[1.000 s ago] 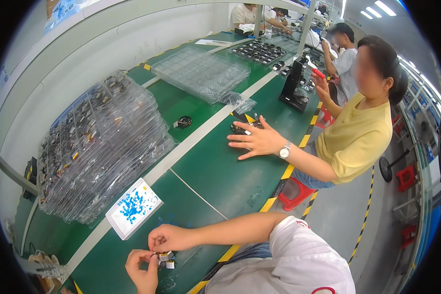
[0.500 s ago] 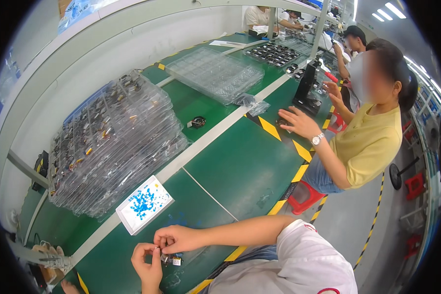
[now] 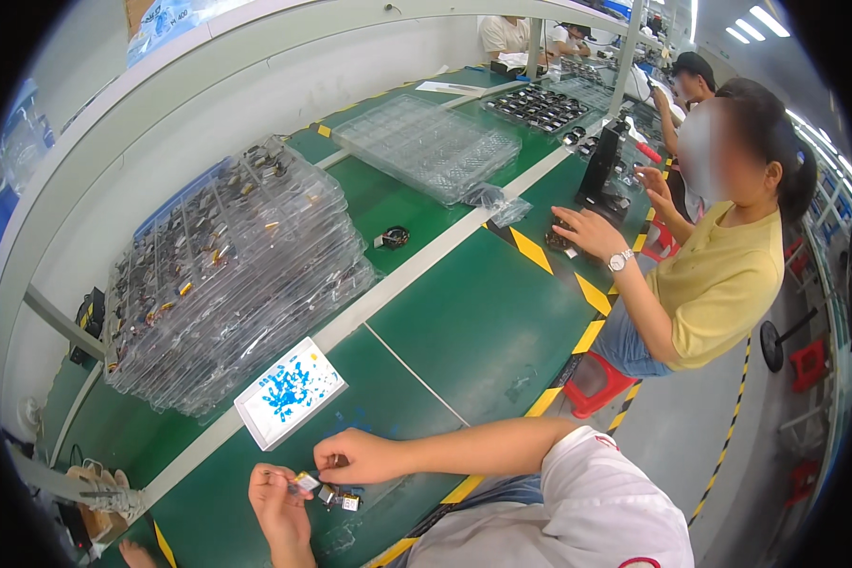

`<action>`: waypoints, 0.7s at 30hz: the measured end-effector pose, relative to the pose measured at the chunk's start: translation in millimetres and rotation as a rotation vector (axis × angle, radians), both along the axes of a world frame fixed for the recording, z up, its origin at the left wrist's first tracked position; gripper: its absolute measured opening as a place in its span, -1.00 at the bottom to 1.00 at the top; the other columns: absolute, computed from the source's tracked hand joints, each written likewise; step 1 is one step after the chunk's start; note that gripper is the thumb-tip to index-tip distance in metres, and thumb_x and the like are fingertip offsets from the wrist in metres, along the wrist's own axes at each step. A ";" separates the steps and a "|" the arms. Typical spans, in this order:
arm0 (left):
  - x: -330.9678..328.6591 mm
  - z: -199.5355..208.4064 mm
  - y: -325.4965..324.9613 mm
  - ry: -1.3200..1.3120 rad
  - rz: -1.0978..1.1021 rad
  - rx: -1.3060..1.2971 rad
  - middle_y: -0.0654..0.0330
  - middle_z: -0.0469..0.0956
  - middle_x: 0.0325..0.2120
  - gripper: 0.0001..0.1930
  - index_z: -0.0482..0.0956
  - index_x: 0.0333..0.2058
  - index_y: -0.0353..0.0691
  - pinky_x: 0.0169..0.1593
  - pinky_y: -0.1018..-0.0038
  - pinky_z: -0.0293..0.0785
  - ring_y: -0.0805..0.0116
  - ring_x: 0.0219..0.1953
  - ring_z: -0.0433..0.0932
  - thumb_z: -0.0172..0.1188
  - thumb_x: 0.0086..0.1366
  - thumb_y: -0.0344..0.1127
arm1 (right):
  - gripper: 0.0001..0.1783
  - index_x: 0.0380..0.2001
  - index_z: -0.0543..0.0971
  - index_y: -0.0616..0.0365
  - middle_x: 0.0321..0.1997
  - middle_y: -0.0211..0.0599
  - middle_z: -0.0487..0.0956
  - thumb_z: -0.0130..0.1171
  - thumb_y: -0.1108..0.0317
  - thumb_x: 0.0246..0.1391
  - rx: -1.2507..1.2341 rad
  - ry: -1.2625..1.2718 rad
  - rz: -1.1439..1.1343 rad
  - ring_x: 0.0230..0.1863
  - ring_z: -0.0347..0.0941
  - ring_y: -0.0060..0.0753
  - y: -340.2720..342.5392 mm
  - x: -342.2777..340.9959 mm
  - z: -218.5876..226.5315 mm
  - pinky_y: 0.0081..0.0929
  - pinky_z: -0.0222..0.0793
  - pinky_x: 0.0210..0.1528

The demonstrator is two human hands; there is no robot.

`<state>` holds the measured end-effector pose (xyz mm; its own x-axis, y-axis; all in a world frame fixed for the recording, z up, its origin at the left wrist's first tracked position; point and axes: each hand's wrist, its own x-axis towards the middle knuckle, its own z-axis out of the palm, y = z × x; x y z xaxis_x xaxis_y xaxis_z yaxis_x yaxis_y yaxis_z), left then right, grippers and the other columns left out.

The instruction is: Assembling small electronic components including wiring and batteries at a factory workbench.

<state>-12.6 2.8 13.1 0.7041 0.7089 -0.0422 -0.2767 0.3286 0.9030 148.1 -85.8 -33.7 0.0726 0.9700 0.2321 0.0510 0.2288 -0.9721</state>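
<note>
Close together over the green bench, both my hands work at small parts. My left hand (image 3: 279, 506) is closed, its fingertips pinching a small silver pouch battery with a yellow edge (image 3: 306, 481). Just to the right, the curled fingers of my right hand (image 3: 358, 457) are pressed together beside that battery; what they grip is too small to make out. Below the right hand lie a second small silver battery (image 3: 350, 502) with a yellow edge and a dark and silver part (image 3: 328, 493). Beyond my hands stands a shallow white box (image 3: 273, 424) holding many tiny blue pieces.
A tall stack of clear plastic trays (image 3: 227, 293) with small parts stands at the left. Farther back are clear trays (image 3: 426, 142), a coiled black part (image 3: 394, 237) and a black stand (image 3: 601, 170). A co-worker in yellow (image 3: 719, 275) sits on the right beside a red stool (image 3: 598, 383).
The silver battery now shows between my hands, at my left fingertips. My left hand has turned and its fingers have drawn slightly apart from my right. The whole view has shifted a little.
</note>
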 end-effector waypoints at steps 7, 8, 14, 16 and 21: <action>-5.0 0.6 12.4 -0.150 0.108 -0.246 0.21 0.38 -0.47 -0.94 0.33 -0.31 -0.20 -0.46 0.49 0.51 0.44 -0.47 0.44 0.00 0.27 -0.40 | -0.79 -0.60 0.42 0.19 -0.57 -0.30 0.41 0.25 0.38 -0.09 0.065 -0.188 -0.154 -0.44 0.37 -0.33 -2.2 0.9 2.3 -0.38 0.28 -0.37; -4.5 0.9 11.5 -0.150 0.096 -0.238 0.21 0.38 -0.47 -0.94 0.33 -0.32 -0.21 -0.45 0.48 0.52 0.46 -0.46 0.44 0.00 0.26 -0.40 | -0.78 -0.62 0.43 0.17 -0.53 -0.29 0.40 0.26 0.34 -0.11 0.169 -0.323 -0.142 -0.37 0.37 -0.24 -2.8 -1.0 -0.3 -0.33 0.29 -0.30; -0.5 -1.5 3.5 0.015 0.073 -0.097 0.20 0.42 -0.49 -0.94 0.36 -0.35 -0.23 -0.48 0.51 0.49 0.48 -0.51 0.44 0.04 0.28 -0.41 | -0.81 -0.58 0.48 0.13 -0.44 -0.28 0.43 0.26 0.29 -0.13 0.240 -0.565 -0.049 -0.24 0.34 -0.18 -12.8 -10.3 4.0 -0.28 0.27 -0.21; -2.9 -7.0 2.4 0.059 0.040 -0.012 0.22 0.42 -0.48 -0.95 0.35 -0.35 -0.22 -0.48 0.55 0.48 0.50 -0.51 0.45 0.04 0.28 -0.42 | -0.81 -0.57 0.47 0.14 -0.46 -0.27 0.41 0.26 0.30 -0.15 0.283 -0.538 -0.128 -0.27 0.33 -0.17 -11.5 -9.3 7.9 -0.27 0.28 -0.21; 2.6 -13.0 -4.2 0.118 0.023 0.112 0.20 0.48 -0.49 -0.95 0.39 -0.34 -0.27 -0.43 0.61 0.44 0.52 -0.51 0.47 0.08 0.25 -0.50 | -0.78 -0.33 0.45 0.21 -0.42 -0.28 0.43 0.15 0.48 -0.14 0.178 -0.177 -0.179 -0.38 0.39 -0.26 -12.3 -2.1 16.4 -0.37 0.33 -0.34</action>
<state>-10.0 -1.5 0.0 0.6822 0.7299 -0.0431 -0.1730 0.2184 0.9604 145.9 -98.1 -17.3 0.1819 0.8882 0.4218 0.2709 0.3671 -0.8898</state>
